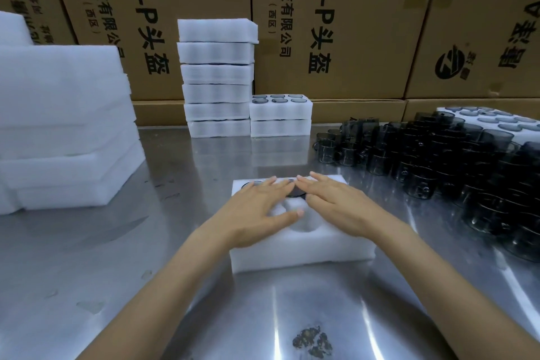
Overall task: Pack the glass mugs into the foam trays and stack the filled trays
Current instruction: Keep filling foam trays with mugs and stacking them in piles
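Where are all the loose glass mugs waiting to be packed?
In the head view, the loose glass mugs crowd the right side of the metal table, beyond the right hand and right of the foam tray being filled.

A steel table (87,257) is being lit from overhead, its brushed surface streaked with glare. A dark, crumbly stain (312,341) is seen near its front edge, and small wet marks (90,305) are scattered at the left. Behind the table, brown cardboard cartons (336,23) printed with black Chinese characters are being kept stacked against the back.
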`<move>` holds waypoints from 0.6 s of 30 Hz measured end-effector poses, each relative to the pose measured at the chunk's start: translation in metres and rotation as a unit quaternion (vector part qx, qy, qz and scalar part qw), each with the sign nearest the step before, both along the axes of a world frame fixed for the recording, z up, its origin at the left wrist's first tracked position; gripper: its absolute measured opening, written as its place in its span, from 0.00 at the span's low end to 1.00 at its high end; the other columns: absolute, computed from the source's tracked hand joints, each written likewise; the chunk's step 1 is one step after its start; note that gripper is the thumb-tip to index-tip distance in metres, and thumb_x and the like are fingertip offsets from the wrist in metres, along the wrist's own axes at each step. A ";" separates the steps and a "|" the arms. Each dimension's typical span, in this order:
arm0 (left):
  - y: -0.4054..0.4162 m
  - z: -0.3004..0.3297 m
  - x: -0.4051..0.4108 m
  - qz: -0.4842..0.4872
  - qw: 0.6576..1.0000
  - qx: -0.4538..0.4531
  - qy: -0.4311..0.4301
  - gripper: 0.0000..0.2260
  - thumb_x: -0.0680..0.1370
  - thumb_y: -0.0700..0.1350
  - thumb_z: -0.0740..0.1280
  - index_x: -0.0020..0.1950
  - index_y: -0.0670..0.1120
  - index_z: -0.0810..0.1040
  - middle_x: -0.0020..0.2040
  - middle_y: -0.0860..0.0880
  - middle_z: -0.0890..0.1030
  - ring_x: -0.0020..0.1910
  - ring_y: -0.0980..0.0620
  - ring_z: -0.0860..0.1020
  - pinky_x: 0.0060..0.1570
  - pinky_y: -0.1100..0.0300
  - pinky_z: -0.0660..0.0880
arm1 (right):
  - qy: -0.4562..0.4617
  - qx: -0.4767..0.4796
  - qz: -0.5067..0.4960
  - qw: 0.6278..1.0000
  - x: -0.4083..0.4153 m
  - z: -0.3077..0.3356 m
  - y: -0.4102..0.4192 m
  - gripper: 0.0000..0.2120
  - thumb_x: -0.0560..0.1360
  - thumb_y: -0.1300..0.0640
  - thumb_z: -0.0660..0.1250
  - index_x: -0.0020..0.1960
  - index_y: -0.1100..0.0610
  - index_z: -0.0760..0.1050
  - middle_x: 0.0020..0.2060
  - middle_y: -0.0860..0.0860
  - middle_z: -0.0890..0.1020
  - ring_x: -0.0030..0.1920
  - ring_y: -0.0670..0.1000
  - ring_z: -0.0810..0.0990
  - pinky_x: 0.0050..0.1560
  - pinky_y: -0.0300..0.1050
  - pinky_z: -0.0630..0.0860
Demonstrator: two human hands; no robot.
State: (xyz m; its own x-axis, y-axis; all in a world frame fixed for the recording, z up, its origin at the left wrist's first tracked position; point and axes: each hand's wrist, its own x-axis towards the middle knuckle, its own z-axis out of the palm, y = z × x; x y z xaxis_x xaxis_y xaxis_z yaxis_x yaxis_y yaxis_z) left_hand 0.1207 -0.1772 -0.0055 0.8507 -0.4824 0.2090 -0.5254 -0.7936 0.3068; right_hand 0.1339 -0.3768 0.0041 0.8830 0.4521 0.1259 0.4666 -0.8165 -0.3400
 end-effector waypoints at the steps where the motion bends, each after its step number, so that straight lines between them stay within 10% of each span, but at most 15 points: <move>1: 0.001 -0.001 -0.001 0.010 0.998 -0.053 -0.017 0.25 0.79 0.60 0.56 0.75 0.56 0.59 0.75 0.61 0.58 0.75 0.63 0.51 0.73 0.61 0.44 | -0.035 0.030 -0.011 0.999 0.001 0.001 -0.002 0.21 0.81 0.51 0.52 0.74 0.45 0.61 0.73 0.37 0.61 0.74 0.40 0.54 0.73 0.52 0.56; 6: 0.018 -0.008 -0.007 0.074 0.902 -0.423 -0.051 0.15 0.76 0.55 0.60 0.62 0.61 0.73 0.62 0.66 0.73 0.64 0.69 0.68 0.61 0.76 0.61 | -0.255 0.172 -0.228 0.924 0.017 0.007 -0.047 0.16 0.79 0.56 0.58 0.65 0.56 0.74 0.62 0.50 0.78 0.65 0.52 0.71 0.62 0.50 0.69; 11: 0.027 -0.024 0.004 0.091 0.883 -0.458 0.046 0.12 0.80 0.43 0.62 0.62 0.53 0.76 0.63 0.57 0.76 0.66 0.61 0.70 0.56 0.79 0.64 | -0.166 0.088 -0.429 0.883 0.030 -0.019 -0.099 0.20 0.77 0.58 0.60 0.68 0.61 0.69 0.65 0.58 0.74 0.68 0.60 0.65 0.64 0.58 0.66; 18: 0.031 -0.031 0.008 0.130 0.866 -0.479 0.053 0.16 0.77 0.34 0.62 0.62 0.48 0.76 0.69 0.52 0.71 0.68 0.59 0.66 0.65 0.66 0.60 | -0.151 -0.005 -0.462 0.874 0.035 -0.036 -0.107 0.14 0.78 0.52 0.64 0.61 0.56 0.77 0.59 0.56 0.77 0.65 0.61 0.66 0.71 0.59 0.54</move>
State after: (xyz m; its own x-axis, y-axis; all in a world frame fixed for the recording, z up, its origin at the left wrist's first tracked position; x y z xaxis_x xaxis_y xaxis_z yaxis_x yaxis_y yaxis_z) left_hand 0.1291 -0.1462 -0.0361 0.9437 0.0801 0.3211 -0.2952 -0.2345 0.9262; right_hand 0.1688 -0.4834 -0.0315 0.7982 -0.4348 0.4169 -0.3270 -0.8940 -0.3063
